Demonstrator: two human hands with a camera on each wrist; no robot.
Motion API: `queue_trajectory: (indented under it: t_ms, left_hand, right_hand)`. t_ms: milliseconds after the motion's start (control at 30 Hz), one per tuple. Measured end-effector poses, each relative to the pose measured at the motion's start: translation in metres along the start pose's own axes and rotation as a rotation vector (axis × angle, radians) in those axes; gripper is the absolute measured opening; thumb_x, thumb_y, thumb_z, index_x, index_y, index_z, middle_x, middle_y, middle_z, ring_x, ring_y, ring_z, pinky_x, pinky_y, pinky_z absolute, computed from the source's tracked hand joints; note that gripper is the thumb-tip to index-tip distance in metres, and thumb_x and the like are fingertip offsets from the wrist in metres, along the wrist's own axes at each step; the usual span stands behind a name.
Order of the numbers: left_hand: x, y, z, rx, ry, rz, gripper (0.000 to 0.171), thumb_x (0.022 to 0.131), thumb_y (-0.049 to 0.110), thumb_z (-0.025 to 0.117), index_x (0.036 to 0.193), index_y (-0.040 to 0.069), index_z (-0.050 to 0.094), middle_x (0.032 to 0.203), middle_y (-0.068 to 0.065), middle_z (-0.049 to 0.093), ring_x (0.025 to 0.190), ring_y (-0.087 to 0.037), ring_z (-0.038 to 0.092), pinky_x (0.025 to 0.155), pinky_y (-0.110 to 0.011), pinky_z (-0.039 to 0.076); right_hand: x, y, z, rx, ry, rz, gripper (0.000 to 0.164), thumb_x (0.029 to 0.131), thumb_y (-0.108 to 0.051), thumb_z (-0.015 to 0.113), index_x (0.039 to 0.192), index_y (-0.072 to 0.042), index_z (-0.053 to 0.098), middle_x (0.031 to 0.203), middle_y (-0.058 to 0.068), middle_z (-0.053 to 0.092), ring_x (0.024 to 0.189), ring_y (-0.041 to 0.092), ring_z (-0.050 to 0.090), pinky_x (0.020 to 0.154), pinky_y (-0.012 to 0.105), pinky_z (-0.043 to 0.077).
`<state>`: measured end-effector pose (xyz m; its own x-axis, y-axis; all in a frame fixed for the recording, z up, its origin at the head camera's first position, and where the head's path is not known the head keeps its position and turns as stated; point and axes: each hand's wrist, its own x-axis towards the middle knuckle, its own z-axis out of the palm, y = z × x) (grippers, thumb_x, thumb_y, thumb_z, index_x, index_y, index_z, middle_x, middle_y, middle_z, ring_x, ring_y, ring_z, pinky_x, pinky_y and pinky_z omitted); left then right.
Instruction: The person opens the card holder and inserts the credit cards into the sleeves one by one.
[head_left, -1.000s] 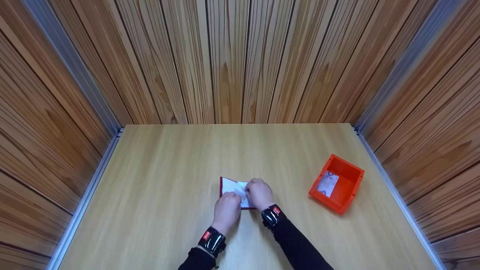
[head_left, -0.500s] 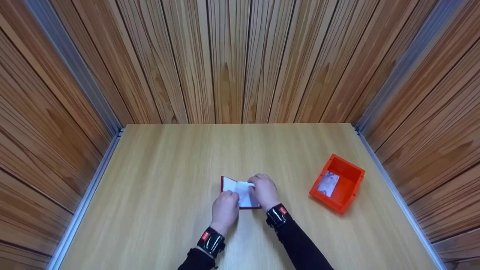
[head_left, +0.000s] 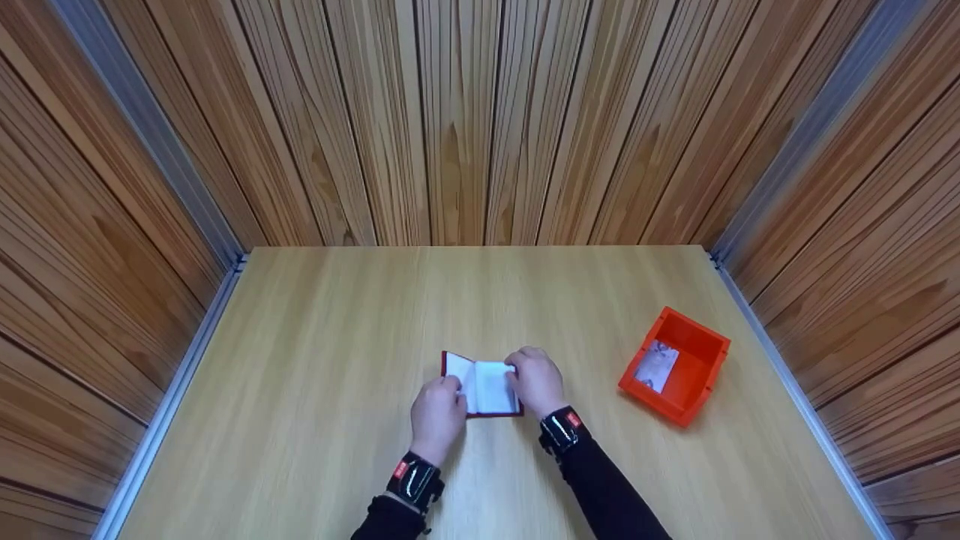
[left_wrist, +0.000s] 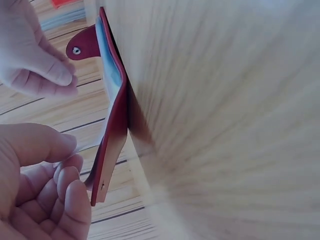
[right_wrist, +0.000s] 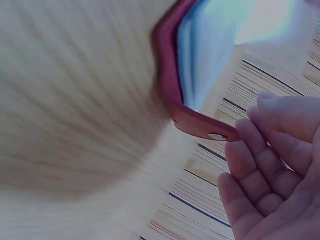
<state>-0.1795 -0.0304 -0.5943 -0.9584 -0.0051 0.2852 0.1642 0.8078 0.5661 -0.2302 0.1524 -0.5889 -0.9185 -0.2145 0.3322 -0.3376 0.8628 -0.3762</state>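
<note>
A small red card holder (head_left: 495,389) with clear, pale sleeves lies spread on the table, its left cover raised. My left hand (head_left: 437,412) is at that cover; in the left wrist view its thumb and forefinger pinch the thin edge of a clear sleeve (left_wrist: 85,146). On the right side is my right hand (head_left: 537,380). Seen from the right wrist, its loosely bent fingers (right_wrist: 240,159) are right at the tip of the closure strap (right_wrist: 200,124), which carries a metal snap (right_wrist: 217,136). The thumb stands apart from the strap.
An orange-red bin (head_left: 697,367) stands at the right of the wooden table (head_left: 330,322), with a pale printed card (head_left: 656,367) inside. Wood-plank walls (head_left: 450,135) with metal corner rails (head_left: 172,150) enclose the table at the back and sides.
My right hand has moved right from the middle of the card holder to its right edge. The left hand has drawn left, uncovering more of the pale sleeves.
</note>
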Motion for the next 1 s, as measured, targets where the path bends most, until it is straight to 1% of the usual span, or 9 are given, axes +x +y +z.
queue_trajectory:
  t_ms: [133,300,467,533,767,1000]
  left_hand:
    - [0.002,-0.004,-0.002,-0.028,0.025,-0.021,0.010,0.079,0.003,0.077,0.083,0.004,0.069,0.074,-0.002,0.062,0.068,-0.018,0.059,0.061,-0.033,0.050]
    - [0.005,-0.010,-0.004,-0.060,0.006,-0.079,0.010,0.080,0.006,0.077,0.079,0.006,0.067,0.071,0.000,0.058,0.064,-0.017,0.057,0.059,-0.033,0.048]
    - [0.007,-0.016,-0.004,-0.080,0.010,-0.096,0.015,0.082,0.008,0.076,0.072,0.009,0.064,0.067,0.002,0.057,0.060,-0.015,0.054,0.057,-0.033,0.046]
    - [0.007,-0.019,-0.003,-0.081,0.015,-0.100,0.017,0.082,0.009,0.075,0.070,0.009,0.063,0.065,0.003,0.056,0.058,-0.015,0.053,0.056,-0.033,0.045]
    - [0.006,-0.024,-0.003,-0.056,-0.025,-0.146,0.019,0.085,0.009,0.072,0.070,0.009,0.060,0.065,0.001,0.056,0.058,-0.017,0.052,0.056,-0.034,0.045]
    - [0.006,-0.027,-0.003,-0.048,-0.009,-0.146,0.025,0.084,0.006,0.070,0.065,0.011,0.055,0.061,0.002,0.051,0.055,-0.017,0.049,0.053,-0.035,0.042]
  right_hand:
    - [-0.002,0.001,0.005,0.004,-0.020,0.000,0.013,0.080,-0.007,0.080,0.091,-0.005,0.073,0.090,0.007,0.065,0.087,0.027,0.061,0.076,0.041,0.051]
    - [-0.003,0.003,0.010,0.007,-0.047,0.000,0.013,0.081,-0.010,0.079,0.092,-0.005,0.074,0.091,0.006,0.064,0.088,0.026,0.061,0.077,0.041,0.051]
    - [-0.004,0.005,0.013,-0.016,-0.035,-0.035,0.013,0.080,-0.010,0.079,0.090,-0.005,0.073,0.090,0.006,0.065,0.086,0.025,0.061,0.075,0.040,0.052]
    - [-0.005,0.005,0.014,-0.023,-0.036,-0.045,0.013,0.080,-0.010,0.080,0.089,-0.006,0.073,0.090,0.006,0.065,0.086,0.025,0.061,0.075,0.039,0.052]
    - [-0.008,0.008,0.019,-0.040,-0.043,-0.076,0.013,0.076,-0.009,0.081,0.085,-0.008,0.071,0.087,0.004,0.063,0.084,0.025,0.060,0.076,0.038,0.052]
    - [-0.009,0.008,0.021,-0.037,-0.019,-0.099,0.013,0.074,-0.008,0.081,0.082,-0.007,0.071,0.084,0.004,0.062,0.081,0.025,0.059,0.073,0.038,0.052]
